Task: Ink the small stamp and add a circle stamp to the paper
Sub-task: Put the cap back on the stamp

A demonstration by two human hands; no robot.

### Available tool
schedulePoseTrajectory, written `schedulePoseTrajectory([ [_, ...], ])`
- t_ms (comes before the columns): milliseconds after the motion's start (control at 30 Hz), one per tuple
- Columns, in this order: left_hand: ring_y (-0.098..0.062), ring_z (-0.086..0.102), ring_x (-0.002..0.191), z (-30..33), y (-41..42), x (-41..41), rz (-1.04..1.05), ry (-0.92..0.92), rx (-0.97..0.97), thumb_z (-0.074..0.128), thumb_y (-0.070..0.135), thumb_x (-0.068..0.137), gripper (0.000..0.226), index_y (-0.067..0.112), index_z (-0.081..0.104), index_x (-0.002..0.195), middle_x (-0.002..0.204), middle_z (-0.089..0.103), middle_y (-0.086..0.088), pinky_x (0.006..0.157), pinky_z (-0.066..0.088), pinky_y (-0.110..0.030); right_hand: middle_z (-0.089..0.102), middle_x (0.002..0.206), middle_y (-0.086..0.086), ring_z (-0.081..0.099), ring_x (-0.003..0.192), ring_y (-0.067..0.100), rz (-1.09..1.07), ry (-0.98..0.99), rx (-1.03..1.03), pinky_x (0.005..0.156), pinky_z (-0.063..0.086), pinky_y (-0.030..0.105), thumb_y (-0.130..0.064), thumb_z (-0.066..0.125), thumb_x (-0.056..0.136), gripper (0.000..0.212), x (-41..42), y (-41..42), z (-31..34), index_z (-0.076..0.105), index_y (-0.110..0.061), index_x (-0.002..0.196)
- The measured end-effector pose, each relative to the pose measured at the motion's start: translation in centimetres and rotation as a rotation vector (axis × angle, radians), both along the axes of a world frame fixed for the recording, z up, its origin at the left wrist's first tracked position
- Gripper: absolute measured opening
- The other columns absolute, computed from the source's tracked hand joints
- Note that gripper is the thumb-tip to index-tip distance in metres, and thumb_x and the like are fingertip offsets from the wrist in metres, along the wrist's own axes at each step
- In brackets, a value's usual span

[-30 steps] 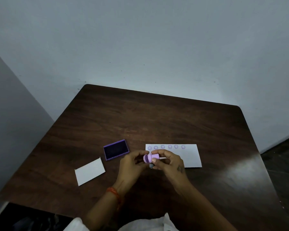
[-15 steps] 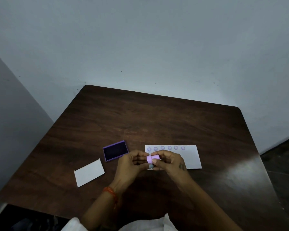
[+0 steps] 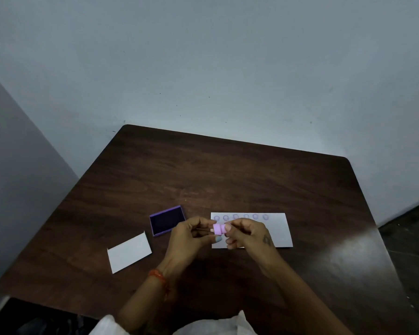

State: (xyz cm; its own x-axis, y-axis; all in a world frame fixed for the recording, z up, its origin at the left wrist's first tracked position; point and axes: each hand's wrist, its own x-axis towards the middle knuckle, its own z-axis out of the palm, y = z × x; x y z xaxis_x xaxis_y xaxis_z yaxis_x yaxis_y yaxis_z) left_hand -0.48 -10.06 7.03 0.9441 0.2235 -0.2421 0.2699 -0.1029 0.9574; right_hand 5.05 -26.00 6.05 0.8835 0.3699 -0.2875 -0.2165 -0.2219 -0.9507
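I have the small pink plastic stamp (image 3: 219, 228) pinched between both hands, lying on its side above the near left corner of the white rectangular paper (image 3: 279, 232). My left hand (image 3: 191, 238) has its thumb and fingertips closed on one end, and my right hand (image 3: 246, 234) has its fingertips closed on the other. Over the last second the stamp has barely travelled; what has changed is the grip, my fingers working round its barrel and the two hands drawing a little apart, so that more of the pink body shows between them. I read that as turning or opening the stamp to ready its face, so inking is not yet begun.

The open purple ink pad (image 3: 167, 221) sits just to the left of my left hand on the dark wooden table (image 3: 228, 175), apart from the stamp. The paper already bears a row of six purple circle prints (image 3: 240, 216) along its far edge, with bare room below them for another. A second small white card (image 3: 129, 252) lies nearer me on the left.

The stamp's printing face is hidden by my fingers, so I cannot tell whether it carries ink or a cap. The prints are too faint to read any design, and my right hand covers the paper's near left part
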Motion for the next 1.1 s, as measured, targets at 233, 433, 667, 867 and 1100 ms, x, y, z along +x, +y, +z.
schedulePoseTrajectory([
  [233,0.000,0.070,0.083,-0.3,0.2,-0.1,-0.007,0.024,-0.006,0.076,-0.001,0.070,0.030,0.023,0.069,0.088,0.088,0.073,0.008,0.066,0.054,-0.009,0.072,0.092,0.008,0.071,0.075,0.016,0.031,0.064,0.018,0.073,0.060,0.028,-0.014,0.064,0.085,0.020,0.2,0.1,-0.3,0.067,-0.014,0.105],
  [433,-0.004,0.070,0.087,-0.8,0.7,-0.3,0.007,0.058,-0.018,0.075,0.002,0.071,0.030,0.026,0.069,0.087,0.089,0.074,0.007,0.074,0.055,-0.019,0.074,0.088,0.005,0.072,0.076,0.017,0.027,0.130,-0.011,0.077,0.060,0.033,-0.026,0.063,0.085,0.012,0.2,0.7,-0.7,0.069,-0.021,0.094],
  [667,-0.013,0.071,0.092,-1.6,1.2,-0.5,0.032,0.107,-0.101,0.077,0.005,0.071,0.026,0.022,0.071,0.090,0.094,0.076,0.000,0.083,0.057,-0.033,0.076,0.080,0.003,0.072,0.074,0.016,0.042,0.196,0.005,0.069,0.059,0.026,-0.025,0.067,0.083,0.017,0.4,1.4,-1.3,0.071,-0.016,0.097],
  [867,-0.016,0.072,0.093,-2.5,1.5,-1.0,0.022,0.064,-0.141,0.077,0.008,0.071,0.027,0.023,0.071,0.094,0.097,0.076,-0.002,0.088,0.057,-0.046,0.074,0.092,0.002,0.073,0.080,0.014,0.067,0.183,0.049,0.064,0.057,0.020,-0.021,0.076,0.075,0.021,0.1,3.0,-2.2,0.069,-0.024,0.094],
  [1100,-0.005,0.063,0.102,-3.8,3.1,-1.6,0.150,0.129,-0.022,0.079,0.012,0.070,0.042,0.038,0.061,0.098,0.112,0.069,0.008,0.094,0.051,-0.029,0.069,0.087,-0.011,0.064,0.081,0.004,0.073,-0.167,-0.282,0.067,0.046,0.009,-0.023,0.073,0.076,0.016,0.7,5.4,-3.8,0.068,-0.026,0.091],
])
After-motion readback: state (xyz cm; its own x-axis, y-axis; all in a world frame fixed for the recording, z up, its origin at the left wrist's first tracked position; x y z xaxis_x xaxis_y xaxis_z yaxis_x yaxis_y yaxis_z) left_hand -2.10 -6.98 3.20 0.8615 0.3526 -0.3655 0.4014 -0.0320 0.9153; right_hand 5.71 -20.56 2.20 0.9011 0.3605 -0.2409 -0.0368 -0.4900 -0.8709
